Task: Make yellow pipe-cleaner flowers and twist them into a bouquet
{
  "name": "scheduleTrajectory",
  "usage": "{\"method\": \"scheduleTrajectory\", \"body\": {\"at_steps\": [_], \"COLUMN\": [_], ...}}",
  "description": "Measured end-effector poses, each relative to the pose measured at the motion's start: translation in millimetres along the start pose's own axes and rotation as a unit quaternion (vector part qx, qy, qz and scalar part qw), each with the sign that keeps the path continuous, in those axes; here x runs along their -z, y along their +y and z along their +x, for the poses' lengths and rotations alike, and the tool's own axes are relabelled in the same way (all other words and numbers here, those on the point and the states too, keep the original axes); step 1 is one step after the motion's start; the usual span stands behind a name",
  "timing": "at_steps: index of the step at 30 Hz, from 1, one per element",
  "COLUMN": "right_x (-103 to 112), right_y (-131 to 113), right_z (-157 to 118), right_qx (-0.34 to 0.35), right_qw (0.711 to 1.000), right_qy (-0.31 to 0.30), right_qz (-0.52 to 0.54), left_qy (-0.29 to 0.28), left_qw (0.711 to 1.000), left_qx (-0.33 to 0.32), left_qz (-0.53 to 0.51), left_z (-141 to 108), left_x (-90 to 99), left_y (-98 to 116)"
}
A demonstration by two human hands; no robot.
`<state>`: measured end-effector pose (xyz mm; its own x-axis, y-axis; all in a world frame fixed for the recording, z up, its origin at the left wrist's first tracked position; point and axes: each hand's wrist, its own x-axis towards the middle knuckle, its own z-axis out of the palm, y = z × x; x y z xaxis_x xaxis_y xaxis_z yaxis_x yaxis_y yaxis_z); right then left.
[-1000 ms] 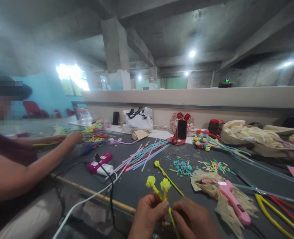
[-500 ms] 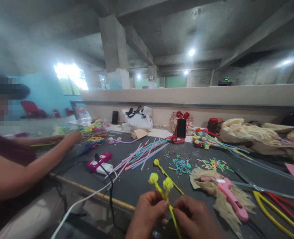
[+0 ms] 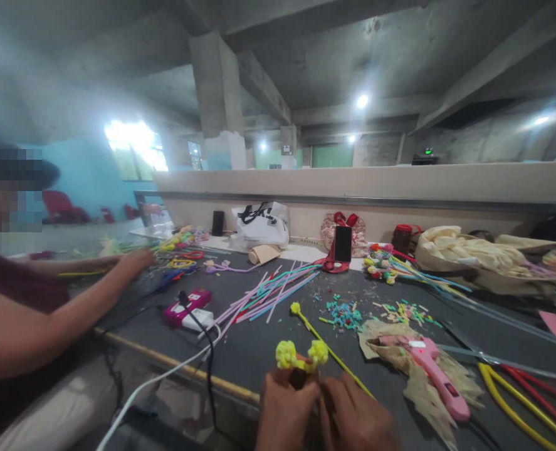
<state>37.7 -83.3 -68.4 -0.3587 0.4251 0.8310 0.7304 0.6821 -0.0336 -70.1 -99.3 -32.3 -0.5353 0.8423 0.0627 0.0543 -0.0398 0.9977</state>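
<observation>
My left hand point(image 3: 287, 407) is closed around a yellow pipe-cleaner sprig point(image 3: 301, 360), with two fluffy yellow balls standing above the fingers. Pressed close on its right, my right hand point(image 3: 357, 413) has its fingers bent in a pinch at the sprig's stem, which the hands now hide. A separate yellow pipe-cleaner stem point(image 3: 327, 341) with one round yellow head lies on the dark table just beyond my hands. To the right, a pink corded tool point(image 3: 440, 379) with a small red light rests on crumpled tan paper point(image 3: 419, 401).
Loose pink, teal and red pipe cleaners point(image 3: 268, 291) lie ahead, near small cut pieces point(image 3: 346, 312). Scissors point(image 3: 482, 356) lie open at right. A purple power strip point(image 3: 190, 307) trails cables at left, beside a co-worker's arm point(image 3: 80, 307). A phone point(image 3: 342, 244) stands behind.
My hands have come closer together, and the right one has moved left against the left hand. The two yellow balls have dropped lower and spread apart; the stem below is now hidden.
</observation>
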Motion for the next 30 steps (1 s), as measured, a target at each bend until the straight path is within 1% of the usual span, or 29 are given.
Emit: {"method": "scheduleTrajectory", "body": {"at_steps": [5,7,8,9,10,11,12,13,14,15,16,17,18,19,20,21,22,24,25,27,30], "right_x": [-3.2,-2.3,-0.8,1.5,4.6,8.2,12.0,15.6,18.8,21.3,23.1,24.2,24.8,25.1,25.4,25.6,25.9,26.8,27.3,28.2,28.8], "right_y": [6.5,9.9,10.7,10.8,10.3,9.2,8.0,6.7,5.5,4.5,3.9,3.6,3.5,3.8,4.4,5.2,6.3,9.0,10.3,12.4,14.4], "right_z": [1.3,1.2,1.9,3.3,5.6,8.7,12.3,16.4,20.3,23.9,26.9,29.2,30.7,31.4,31.5,31.0,30.2,27.7,26.4,23.9,21.4], "right_qx": [0.016,0.019,0.01,-0.017,-0.069,-0.141,-0.224,-0.31,-0.381,-0.426,-0.451,-0.461,-0.462,-0.46,-0.455,-0.445,-0.428,-0.377,-0.348,-0.296,-0.218], "right_qw": [1.0,0.999,0.998,0.994,0.983,0.959,0.917,0.858,0.792,0.73,0.68,0.647,0.63,0.63,0.647,0.676,0.714,0.792,0.822,0.86,0.901], "right_qy": [0.016,0.007,-0.008,-0.031,-0.064,-0.105,-0.151,-0.195,-0.228,-0.25,-0.257,-0.253,-0.245,-0.237,-0.233,-0.233,-0.233,-0.236,-0.238,-0.242,-0.236], "right_qz": [0.01,0.032,0.06,0.101,0.156,0.222,0.293,0.36,0.42,0.473,0.518,0.552,0.573,0.579,0.566,0.539,0.502,0.418,0.383,0.338,0.292], "left_qy": [-0.042,-0.066,-0.081,-0.099,-0.117,-0.133,-0.15,-0.168,-0.19,-0.214,-0.235,-0.251,-0.259,-0.256,-0.245,-0.23,-0.218,-0.202,-0.199,-0.192,-0.169], "left_qw": [0.998,0.997,0.997,0.995,0.991,0.985,0.978,0.969,0.961,0.954,0.949,0.946,0.944,0.944,0.946,0.95,0.954,0.963,0.966,0.969,0.977], "left_qx": [0.009,0.006,0.006,0.014,0.025,0.041,0.063,0.085,0.104,0.116,0.123,0.127,0.127,0.126,0.124,0.12,0.118,0.12,0.12,0.115,0.088], "left_qz": [0.044,0.029,0.007,-0.023,-0.06,-0.098,-0.131,-0.157,-0.171,-0.173,-0.168,-0.161,-0.158,-0.163,-0.17,-0.172,-0.166,-0.132,-0.116,-0.107,-0.101], "left_z": [2.4,4.2,5.0,5.7,6.1,6.2,5.9,5.3,4.4,3.5,2.6,1.9,1.4,1.1,1.1,1.3,1.6,2.2,2.3,2.3,1.8], "left_x": [1.7,3.2,4.4,5.9,7.8,9.9,12.3,14.6,16.7,18.2,19.1,19.3,18.7,17.5,16.0,14.5,13.0,11.1,10.7,10.7,10.4], "left_y": [3.1,0.3,-1.9,-4.3,-6.7,-8.7,-10.3,-11.2,-11.6,-11.5,-11.1,-10.7,-10.5,-10.6,-11.0,-11.6,-12.3,-14.0,-15.0,-17.2,-20.6]}}
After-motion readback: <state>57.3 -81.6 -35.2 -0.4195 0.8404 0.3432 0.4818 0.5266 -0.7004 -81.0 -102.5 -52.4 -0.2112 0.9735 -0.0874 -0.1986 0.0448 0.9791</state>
